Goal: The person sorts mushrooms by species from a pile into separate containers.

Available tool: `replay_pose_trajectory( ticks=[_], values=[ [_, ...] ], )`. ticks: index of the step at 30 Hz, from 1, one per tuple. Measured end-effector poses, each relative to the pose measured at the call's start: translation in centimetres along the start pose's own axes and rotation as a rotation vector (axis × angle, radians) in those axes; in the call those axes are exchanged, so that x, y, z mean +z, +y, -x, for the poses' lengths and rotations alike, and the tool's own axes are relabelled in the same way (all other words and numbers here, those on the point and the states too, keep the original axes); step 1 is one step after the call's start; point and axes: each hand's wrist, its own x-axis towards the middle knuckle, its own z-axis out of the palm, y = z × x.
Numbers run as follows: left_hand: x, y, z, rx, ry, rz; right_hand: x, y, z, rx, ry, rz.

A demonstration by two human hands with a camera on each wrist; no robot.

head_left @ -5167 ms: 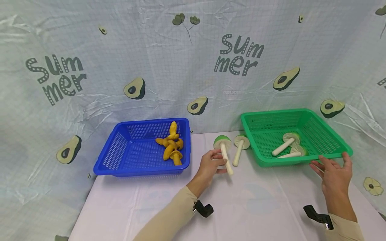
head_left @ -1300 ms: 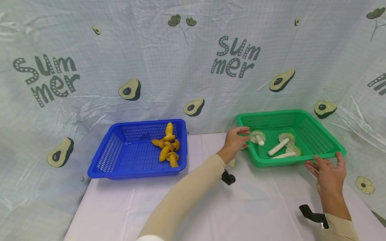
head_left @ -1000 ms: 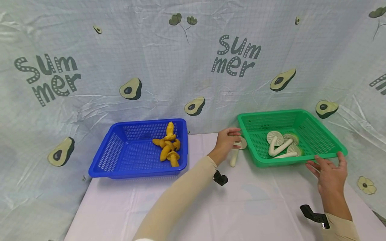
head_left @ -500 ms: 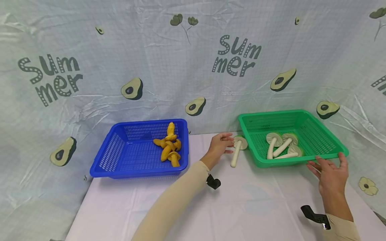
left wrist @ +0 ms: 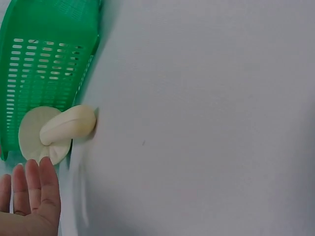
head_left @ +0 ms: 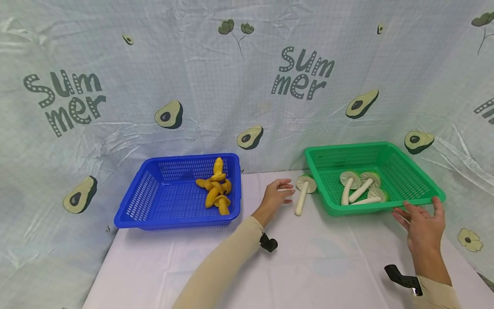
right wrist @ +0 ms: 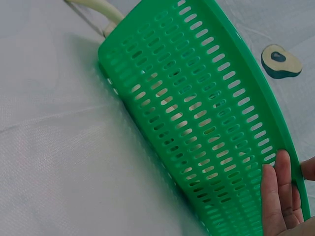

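Observation:
My left hand [head_left: 275,197] hovers over the table just left of a toy mushroom [head_left: 302,201] with a pale stem and green-edged cap, its fingers extended and holding nothing. That mushroom lies against the green basket's left side; the left wrist view shows the fingertips close below its cap [left wrist: 30,130]. With the thumb at the rim and fingers along the outer wall, my right hand [head_left: 423,223] grips the front right corner of the green plastic basket [head_left: 386,207]. Inside it lie 3 similar mushrooms [head_left: 360,189], stems toward the front.
Left on the table stands a blue basket [head_left: 173,222] with several yellow-brown toy mushrooms [head_left: 222,206] bunched at its right side. A white cloth [head_left: 308,266] covers the table. Behind hangs a printed curtain [head_left: 200,86] with avocados.
The mushroom that my left hand held earlier now lies in the green basket. The left hand has drawn back leftward, beside the mushroom on the table. My right hand stays on the basket.

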Motion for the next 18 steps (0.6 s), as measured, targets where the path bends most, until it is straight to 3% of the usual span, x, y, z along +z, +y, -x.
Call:
replay_pose_trajectory(
  ticks=[10, 18],
  values=[
    [0.0, -1.6, 0.2, -0.039, 0.008, 0.006, 0.1, -0.1, 0.1, 0.002, 0.01, 0.013],
    [0.6, -1.8, 0.4, -0.041, -0.014, 0.023, 0.0, 0.0, -0.2, -0.004, 0.001, 0.001]
  ],
)
